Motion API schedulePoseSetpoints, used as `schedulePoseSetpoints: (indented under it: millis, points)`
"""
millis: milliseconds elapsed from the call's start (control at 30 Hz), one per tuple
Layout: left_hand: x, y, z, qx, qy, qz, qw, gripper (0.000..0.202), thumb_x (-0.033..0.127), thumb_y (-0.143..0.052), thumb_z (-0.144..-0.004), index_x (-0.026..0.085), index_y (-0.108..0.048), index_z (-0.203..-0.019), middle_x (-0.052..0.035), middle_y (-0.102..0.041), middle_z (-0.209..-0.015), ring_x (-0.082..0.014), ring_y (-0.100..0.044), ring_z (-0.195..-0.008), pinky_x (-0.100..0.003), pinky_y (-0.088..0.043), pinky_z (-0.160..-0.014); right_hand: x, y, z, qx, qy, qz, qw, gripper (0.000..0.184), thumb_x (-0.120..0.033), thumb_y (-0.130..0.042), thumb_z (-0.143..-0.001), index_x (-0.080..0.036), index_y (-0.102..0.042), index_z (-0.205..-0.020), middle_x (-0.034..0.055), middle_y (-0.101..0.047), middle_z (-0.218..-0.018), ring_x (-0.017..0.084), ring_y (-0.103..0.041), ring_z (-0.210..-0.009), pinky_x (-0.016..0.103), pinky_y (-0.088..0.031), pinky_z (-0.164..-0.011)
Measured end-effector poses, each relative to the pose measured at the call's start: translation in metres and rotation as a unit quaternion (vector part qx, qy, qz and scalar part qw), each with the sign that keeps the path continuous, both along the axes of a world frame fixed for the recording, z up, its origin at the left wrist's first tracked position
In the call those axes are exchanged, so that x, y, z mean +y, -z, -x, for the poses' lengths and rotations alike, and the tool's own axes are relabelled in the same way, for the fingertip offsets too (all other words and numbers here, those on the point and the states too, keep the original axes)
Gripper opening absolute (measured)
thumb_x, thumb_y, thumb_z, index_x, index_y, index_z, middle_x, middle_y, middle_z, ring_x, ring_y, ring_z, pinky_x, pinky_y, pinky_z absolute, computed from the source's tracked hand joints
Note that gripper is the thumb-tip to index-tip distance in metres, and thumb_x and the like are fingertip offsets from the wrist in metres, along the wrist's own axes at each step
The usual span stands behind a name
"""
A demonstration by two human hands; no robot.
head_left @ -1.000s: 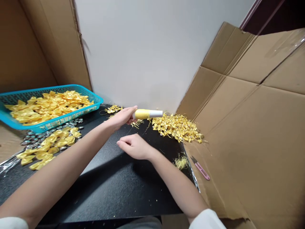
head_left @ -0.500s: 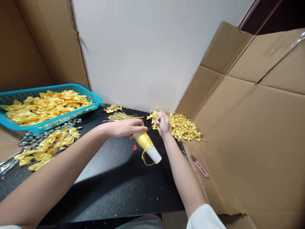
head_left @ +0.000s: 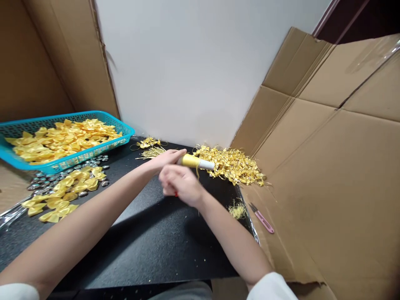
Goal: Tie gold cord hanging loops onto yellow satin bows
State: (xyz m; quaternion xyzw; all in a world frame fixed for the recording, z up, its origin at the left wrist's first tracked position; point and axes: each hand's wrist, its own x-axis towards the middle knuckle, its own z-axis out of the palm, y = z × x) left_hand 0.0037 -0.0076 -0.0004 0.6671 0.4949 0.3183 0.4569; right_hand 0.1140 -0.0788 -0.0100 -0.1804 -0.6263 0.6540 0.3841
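My left hand grips one end of a white spool wound with yellow thread. The spool lies nearly level above the table, its bare white end pointing right. Just in front of it is my right hand, fingers curled closed and slightly blurred; whatever they hold is hidden. A loose yellow strand hangs from the spool behind that hand. Under the right hand's fingers a small red piece shows, mostly covered. Beyond my left hand lies a bundle of gold ties.
A blue basket of yellow bows stands left. Before it lie loose yellow bows and shiny dark beads. A heap of finished-looking bows sits back right, with thread scraps and pink snips nearer. Cardboard walls flank the table.
My right hand has come from the bow heap leftward and nearer, to the front of the spool. The spool has swung from slanting downward to nearly level. Thread scraps at right are now uncovered.
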Motion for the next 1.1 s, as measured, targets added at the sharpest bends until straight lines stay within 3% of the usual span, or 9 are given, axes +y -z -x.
schedulePoseSetpoints:
  millis: [167, 267, 467, 567, 633, 733, 800, 967, 1100]
  points:
    - [-0.004, -0.004, 0.001, -0.019, 0.004, -0.002, 1.000, 0.042, 0.059, -0.048, -0.081, 0.019, -0.053, -0.071, 0.0016, -0.048, -0.050, -0.0127, -0.039, -0.043, -0.025, -0.027, -0.043, 0.014, 0.061, 0.024, -0.271, -0.029, -0.055, 0.961, 0.032, -0.032, -0.053, -0.091, -0.019, -0.050, -0.061, -0.0018, -0.050, -0.062, 0.011, -0.044, -0.059, 0.026, -0.034, -0.056]
    - [-0.009, -0.009, 0.001, -0.032, 0.005, -0.017, 0.999, 0.040, 0.057, -0.047, -0.083, 0.018, -0.055, -0.078, 0.0014, -0.051, -0.054, -0.0131, -0.044, -0.046, -0.024, -0.030, -0.045, 0.020, 0.063, 0.021, -0.384, 0.013, -0.113, 0.916, 0.019, -0.027, -0.060, -0.088, -0.019, -0.062, -0.071, 0.0007, -0.064, -0.074, 0.014, -0.056, -0.072, 0.026, -0.043, -0.066]
    - [-0.015, -0.022, 0.004, -0.044, -0.018, -0.054, 0.997, 0.039, 0.054, -0.044, -0.086, 0.018, -0.056, -0.078, 0.0013, -0.052, -0.056, -0.0151, -0.049, -0.053, -0.024, -0.033, -0.050, -0.031, -0.015, -0.010, -0.516, -0.059, -0.334, 0.787, 0.037, -0.038, -0.066, -0.085, -0.011, -0.069, -0.109, 0.0172, -0.067, -0.116, 0.029, -0.064, -0.103, 0.041, -0.047, -0.092]
    - [-0.014, -0.022, 0.006, -0.051, -0.024, -0.061, 0.997, 0.038, 0.052, -0.045, -0.087, 0.018, -0.057, -0.077, 0.0011, -0.053, -0.056, -0.0157, -0.050, -0.055, -0.025, -0.034, -0.052, -0.057, -0.058, -0.039, -0.440, -0.143, -0.300, 0.834, 0.038, -0.042, -0.060, -0.090, -0.015, -0.065, -0.117, 0.0073, -0.073, -0.106, 0.017, -0.069, -0.087, 0.029, -0.052, -0.081]
    - [-0.012, -0.019, 0.006, -0.059, -0.023, -0.065, 0.996, 0.038, 0.052, -0.046, -0.087, 0.017, -0.057, -0.077, 0.0004, -0.055, -0.058, -0.0158, -0.051, -0.056, -0.025, -0.034, -0.052, -0.059, -0.074, -0.057, -0.388, 0.045, -0.348, 0.852, 0.034, -0.039, -0.060, -0.090, -0.019, -0.063, -0.117, 0.0033, -0.073, -0.103, 0.015, -0.068, -0.090, 0.027, -0.052, -0.084]
    - [-0.009, -0.014, 0.003, -0.075, -0.016, -0.070, 0.995, 0.039, 0.053, -0.046, -0.088, 0.017, -0.058, -0.080, -0.0006, -0.056, -0.060, -0.0163, -0.052, -0.056, -0.026, -0.036, -0.054, -0.041, -0.075, -0.070, -0.406, 0.355, -0.429, 0.725, 0.049, -0.035, -0.070, -0.082, -0.019, -0.056, -0.126, 0.0093, -0.060, -0.131, 0.027, -0.054, -0.122, 0.042, -0.041, -0.104]
    - [-0.009, -0.012, 0.002, -0.083, -0.010, -0.072, 0.994, 0.040, 0.055, -0.047, -0.088, 0.017, -0.059, -0.081, -0.0005, -0.056, -0.058, -0.0165, -0.052, -0.055, -0.027, -0.036, -0.054, -0.022, -0.067, -0.072, -0.477, 0.393, -0.420, 0.664, 0.058, -0.035, -0.075, -0.078, -0.017, -0.053, -0.128, 0.0136, -0.057, -0.134, 0.033, -0.050, -0.124, 0.048, -0.040, -0.103]
    - [-0.007, -0.012, 0.006, -0.132, 0.010, -0.087, 0.987, 0.050, 0.061, -0.039, -0.090, 0.016, -0.061, -0.091, -0.0071, -0.067, -0.080, -0.0231, -0.060, -0.081, -0.032, -0.044, -0.069, 0.008, -0.052, -0.077, -0.554, 0.314, -0.317, 0.703, 0.022, -0.033, -0.059, -0.091, -0.017, -0.057, -0.106, 0.0090, -0.068, -0.096, 0.022, -0.062, -0.082, 0.032, -0.044, -0.071]
    - [-0.007, 0.003, 0.006, -0.191, 0.171, 0.011, 0.966, 0.034, 0.045, -0.069, -0.080, 0.021, -0.064, -0.105, -0.0059, -0.068, -0.108, -0.0234, -0.056, -0.111, -0.031, -0.045, -0.091, 0.015, -0.057, -0.092, -0.476, 0.292, -0.304, 0.772, 0.020, -0.038, -0.054, -0.093, -0.018, -0.055, -0.096, 0.0051, -0.065, -0.088, 0.017, -0.058, -0.078, 0.028, -0.040, -0.069]
